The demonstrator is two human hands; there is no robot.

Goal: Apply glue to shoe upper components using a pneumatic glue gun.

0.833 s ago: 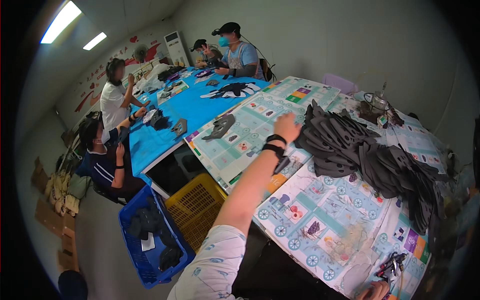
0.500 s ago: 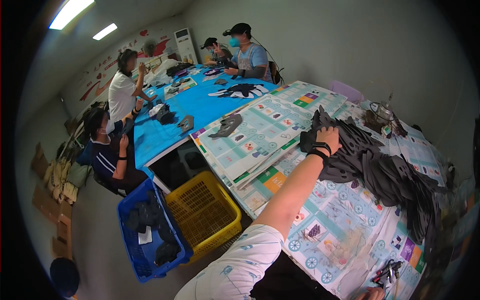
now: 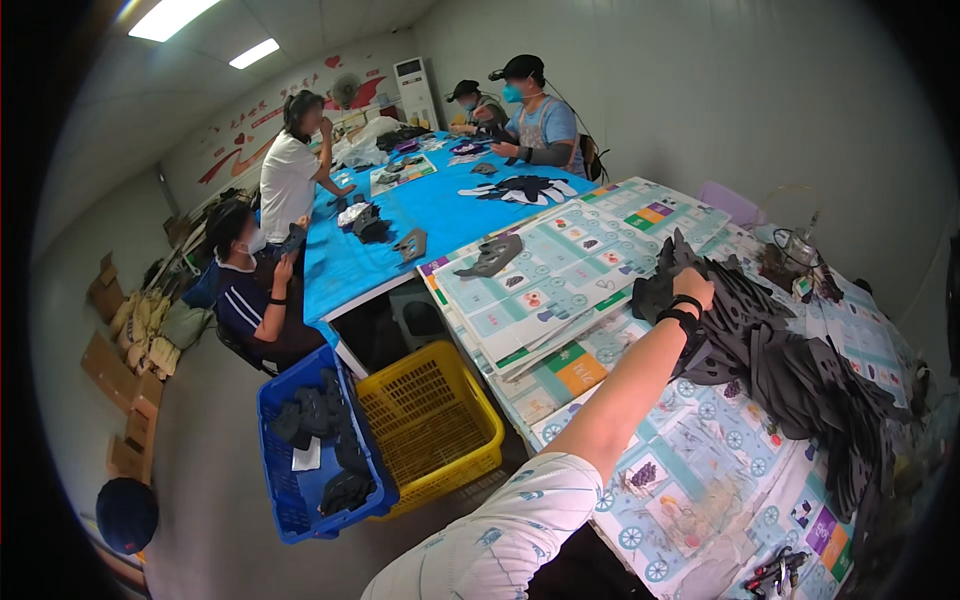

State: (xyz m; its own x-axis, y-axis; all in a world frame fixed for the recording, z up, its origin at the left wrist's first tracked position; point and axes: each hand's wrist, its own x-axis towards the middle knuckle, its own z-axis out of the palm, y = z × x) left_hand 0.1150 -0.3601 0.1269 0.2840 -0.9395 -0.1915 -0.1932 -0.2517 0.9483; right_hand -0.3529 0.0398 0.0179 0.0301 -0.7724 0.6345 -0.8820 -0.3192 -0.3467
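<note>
My left hand point(image 3: 697, 290) reaches out to the upper end of a long heap of dark grey cut pieces point(image 3: 780, 370), flat and flexible with holes in them. Its fingers curl down onto a grey piece at the heap's top; the fingertips are partly hidden. A dark band circles that wrist. My right hand is out of view. At the table's near right edge lies a small black and red tool point(image 3: 776, 575), cut off by the frame, its kind unclear. One loose grey piece point(image 3: 492, 256) rests on the stacked printed boards point(image 3: 560, 290).
Left of the table stand a blue crate point(image 3: 275, 480) holding dark pieces and a yellow crate point(image 3: 480, 440). Co-workers sit and stand around a blue-covered table point(image 3: 350, 280) scattered with pieces. A glass jar-like vessel point(image 3: 798, 248) stands at the far right.
The whole view has shifted, with the scene lying further right. My left hand stays at the heap, its fingers now more curled. My right hand has left the lower edge.
</note>
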